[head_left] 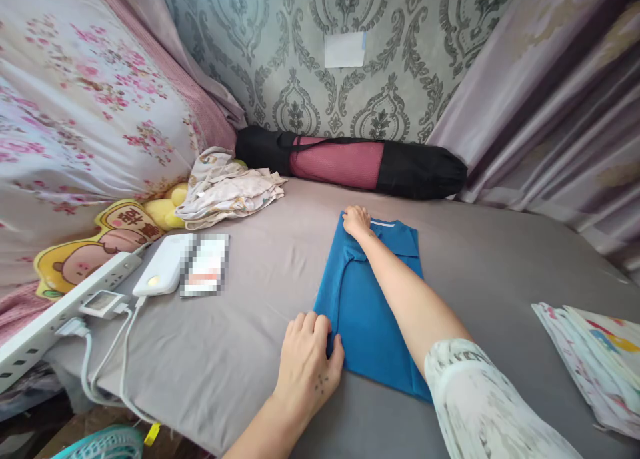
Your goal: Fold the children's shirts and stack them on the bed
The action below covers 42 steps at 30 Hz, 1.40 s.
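Observation:
A blue shirt lies on the grey bedsheet, folded into a rough rectangle with its neckline at the far end. One side is turned inward along its length. My left hand is closed on the near left edge, fingers curled over the cloth and thumb on the inner side. Reaching across the shirt, my right hand pinches the far left corner beside the collar. The right forearm covers part of the shirt's right half.
A black and pink rolled bag lies along the wallpapered wall. To the left are crumpled pale cloth, a yellow plush, a white power bank and a cabled power strip. Folded printed cloths lie at right.

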Tool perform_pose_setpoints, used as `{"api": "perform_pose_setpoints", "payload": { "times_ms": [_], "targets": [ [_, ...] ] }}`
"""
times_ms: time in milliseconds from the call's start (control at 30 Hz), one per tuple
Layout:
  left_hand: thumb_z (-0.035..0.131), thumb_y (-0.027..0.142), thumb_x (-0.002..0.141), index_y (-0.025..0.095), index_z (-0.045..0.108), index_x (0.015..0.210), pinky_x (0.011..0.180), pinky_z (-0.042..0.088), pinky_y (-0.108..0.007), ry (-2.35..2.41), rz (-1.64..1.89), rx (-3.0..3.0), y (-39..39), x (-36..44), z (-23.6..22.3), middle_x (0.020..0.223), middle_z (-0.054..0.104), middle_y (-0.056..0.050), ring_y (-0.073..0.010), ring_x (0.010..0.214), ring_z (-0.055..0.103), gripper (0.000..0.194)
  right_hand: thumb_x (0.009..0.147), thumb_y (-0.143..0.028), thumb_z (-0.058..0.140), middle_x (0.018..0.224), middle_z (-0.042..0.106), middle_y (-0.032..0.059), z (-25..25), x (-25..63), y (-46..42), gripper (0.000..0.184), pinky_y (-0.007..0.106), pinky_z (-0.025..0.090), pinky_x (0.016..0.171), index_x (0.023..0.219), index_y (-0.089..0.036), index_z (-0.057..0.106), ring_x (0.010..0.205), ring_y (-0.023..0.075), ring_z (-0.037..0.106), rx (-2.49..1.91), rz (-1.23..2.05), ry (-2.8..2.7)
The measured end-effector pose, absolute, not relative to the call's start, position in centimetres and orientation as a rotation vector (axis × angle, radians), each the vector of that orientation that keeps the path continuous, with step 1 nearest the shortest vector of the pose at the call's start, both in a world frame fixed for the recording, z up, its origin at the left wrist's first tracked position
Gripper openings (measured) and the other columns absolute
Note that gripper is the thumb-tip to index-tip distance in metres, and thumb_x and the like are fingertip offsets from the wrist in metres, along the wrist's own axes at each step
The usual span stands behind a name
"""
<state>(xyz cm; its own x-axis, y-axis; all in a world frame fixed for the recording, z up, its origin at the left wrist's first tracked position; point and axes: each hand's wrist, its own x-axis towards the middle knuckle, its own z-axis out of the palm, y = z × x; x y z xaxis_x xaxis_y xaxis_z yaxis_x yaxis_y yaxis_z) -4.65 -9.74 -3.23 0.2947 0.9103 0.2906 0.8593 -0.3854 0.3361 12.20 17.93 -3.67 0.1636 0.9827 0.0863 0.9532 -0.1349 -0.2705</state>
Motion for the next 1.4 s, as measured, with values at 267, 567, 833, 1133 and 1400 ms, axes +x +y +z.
{"api": "perform_pose_setpoints", "payload": {
  "times_ms": [267, 567, 833, 1133, 1400],
  "targets": [
    [0.045, 0.02, 0.09, 0.021, 0.05, 0.074, 0.065, 0.036, -0.034, 1.606, 0.684, 2.464, -9.6, -4.6, -3.3, 0.072, 0.055, -0.004, -0.0192, 0.071, 0.052, 0.018, 0.096, -0.017, 0.037, 0.118, 0.061, 0.0134, -4.2, 12.0, 18.4, 0.032, 0.038, 0.033, 0.093, 0.11, -0.018, 0.065, 0.114, 0.0269, 0.048, -2.111, 0.048, -1.921],
    [0.035, 0.019, 0.098, 0.021, 0.06, 0.094, 0.072, 0.042, -0.035, 1.604, 0.835, 2.382, -9.2, -5.3, -3.0, 0.091, 0.066, -0.007, -0.0199, 0.082, 0.059, 0.025, 0.097, -0.018, 0.034, 0.126, 0.059, 0.0161, -3.8, 11.4, 15.8, 0.036, 0.04, 0.029, 0.102, 0.12, -0.014, 0.06, 0.122, 0.0268, 0.046, -2.024, 0.018, -1.968],
    [0.038, 0.026, 0.098, 0.017, 0.048, 0.135, 0.109, 0.035, -0.047, 1.486, 0.758, 2.793, -8.9, -5.3, -5.6, 0.14, 0.054, -0.009, -0.0246, 0.135, 0.042, 0.039, 0.1, -0.044, 0.023, 0.158, 0.022, 0.016, -4.0, 9.0, 13.3, 0.064, 0.044, 0.004, 0.117, 0.148, -0.002, 0.029, 0.147, 0.0262, 0.012, -2.01, 0.252, -2.161],
    [0.037, 0.042, 0.098, 0.015, 0.05, 0.136, 0.109, 0.035, -0.056, 1.499, 0.54, 2.87, -9.0, -5.0, -5.8, 0.144, 0.048, -0.011, -0.0288, 0.133, 0.045, 0.048, 0.099, -0.046, 0.023, 0.158, 0.018, 0.0166, -5.4, 9.1, 13.6, 0.069, 0.044, 0.003, 0.118, 0.15, 0.001, 0.025, 0.147, 0.0267, 0.01, -2.056, 0.261, -2.128],
    [0.028, 0.041, 0.101, 0.018, 0.048, 0.135, 0.111, 0.031, -0.057, 1.316, 0.386, 2.635, -7.2, -6.5, -2.3, 0.139, 0.054, -0.012, -0.0249, 0.133, 0.046, 0.046, 0.1, -0.042, 0.021, 0.156, 0.029, 0.0124, -4.5, 11.1, 15.1, 0.059, 0.04, 0.016, 0.117, 0.148, -0.009, 0.034, 0.145, 0.0226, 0.022, -1.919, 0.449, -2.113]
  ]
}}
